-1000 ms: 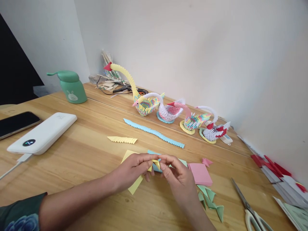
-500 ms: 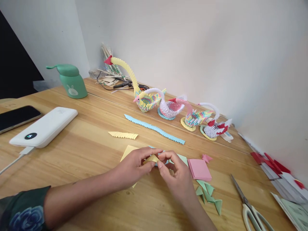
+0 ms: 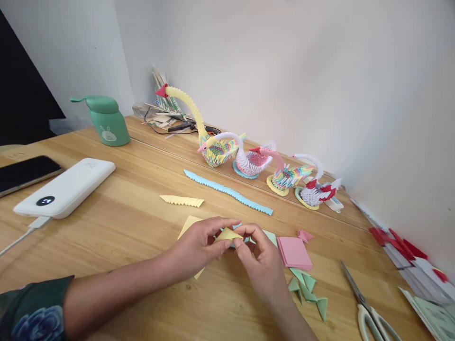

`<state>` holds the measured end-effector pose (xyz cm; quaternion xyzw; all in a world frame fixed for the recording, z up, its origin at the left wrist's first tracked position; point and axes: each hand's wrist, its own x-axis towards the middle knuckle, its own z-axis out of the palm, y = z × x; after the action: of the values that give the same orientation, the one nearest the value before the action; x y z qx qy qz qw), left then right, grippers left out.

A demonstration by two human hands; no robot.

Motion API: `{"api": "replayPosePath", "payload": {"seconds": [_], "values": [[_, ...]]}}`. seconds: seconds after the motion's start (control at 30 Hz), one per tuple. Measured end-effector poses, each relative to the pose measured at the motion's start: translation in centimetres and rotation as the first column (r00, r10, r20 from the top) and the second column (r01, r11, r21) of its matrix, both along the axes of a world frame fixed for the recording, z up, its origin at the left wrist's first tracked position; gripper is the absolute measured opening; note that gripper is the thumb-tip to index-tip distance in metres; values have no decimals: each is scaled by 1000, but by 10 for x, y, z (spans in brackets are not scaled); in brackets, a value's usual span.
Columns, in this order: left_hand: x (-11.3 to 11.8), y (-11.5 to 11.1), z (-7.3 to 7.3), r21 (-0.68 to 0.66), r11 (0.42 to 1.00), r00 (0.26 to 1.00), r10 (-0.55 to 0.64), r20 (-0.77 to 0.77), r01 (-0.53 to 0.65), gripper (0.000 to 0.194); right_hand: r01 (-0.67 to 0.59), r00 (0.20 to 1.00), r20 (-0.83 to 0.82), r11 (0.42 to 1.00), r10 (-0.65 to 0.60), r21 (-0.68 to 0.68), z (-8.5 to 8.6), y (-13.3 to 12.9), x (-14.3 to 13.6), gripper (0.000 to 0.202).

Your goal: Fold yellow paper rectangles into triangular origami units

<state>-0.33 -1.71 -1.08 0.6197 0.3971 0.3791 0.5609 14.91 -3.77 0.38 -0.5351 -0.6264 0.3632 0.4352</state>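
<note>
You have a small folded yellow paper piece (image 3: 227, 234) between your two hands, to the left of the pink paper stack (image 3: 294, 252). Your left hand (image 3: 199, 239) is closed to a narrow pinch on the piece, thumb along its near edge and fingers behind; your right hand (image 3: 261, 258), the one nearer the pink paper stack, pinches the right end between thumb and index finger. Just left of the stack, and partly hidden by your right hand, lies pale green paper (image 3: 272, 237); farther left, yellow paper sheets (image 3: 186, 227) run under your left hand. A folded pink piece (image 3: 304, 235) sits at the stack's far right corner, and folded green triangles (image 3: 310, 289) lie on its near side. To the right of the stack and nearer you are the white-handled scissors (image 3: 360, 298), their blades pointing away from you. Beyond the stack and to its left, you have a blue interlocked paper strip (image 3: 227, 191) and, farther left, a shorter pale yellow strip (image 3: 183, 201). Four paper swans (image 3: 249, 163) stand in a row beyond the stack, near the wall. Well to the stack's left lie a white power bank (image 3: 66, 187) and a black phone (image 3: 28, 174).
</note>
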Motion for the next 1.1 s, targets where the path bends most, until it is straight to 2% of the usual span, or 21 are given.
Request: {"api": "replayPosePath", "payload": {"seconds": [0.13,0.23,0.33,0.43,0.57,0.73,0.83,0.9,0.97,1.03,1.1], "values": [[0,-2,2,24,1000,999,5,-48,-4,38,36,999,-24,999,-37,-41,-1,0,-1,9],[-1,-5,6,153,988,987,24,-156,1,39,55,996,66,998,-55,-5,-3,-1,-3,9],[-2,-7,7,316,948,971,32,-235,46,47,81,979,179,993,-96,89,-5,-2,-6,11],[-3,-8,4,411,908,952,54,-302,79,53,92,966,231,989,-118,119,-8,-3,-7,13],[-4,-9,1,402,913,926,92,-366,68,50,65,955,276,984,-109,165,-10,-4,-9,18],[-2,-7,8,409,910,915,109,-389,65,50,63,964,244,982,-106,179,-9,-6,-11,21],[-2,-1,12,335,942,942,99,-322,15,43,22,999,29,1000,-23,21,-6,-4,-8,19],[-3,4,12,176,984,974,70,-215,-32,37,-62,973,-229,990,32,-127,-3,-2,-3,21],[-4,8,10,-26,999,996,30,-85,-32,34,-129,906,-422,969,30,-209,-2,0,0,26],[-5,12,8,-166,986,1000,4,14,-1,39,-143,882,-471,961,14,-239,-2,2,2,25],[-6,13,6,-209,978,998,1,57,11,42,-151,897,-441,957,27,-248,-4,3,3,23]]}}
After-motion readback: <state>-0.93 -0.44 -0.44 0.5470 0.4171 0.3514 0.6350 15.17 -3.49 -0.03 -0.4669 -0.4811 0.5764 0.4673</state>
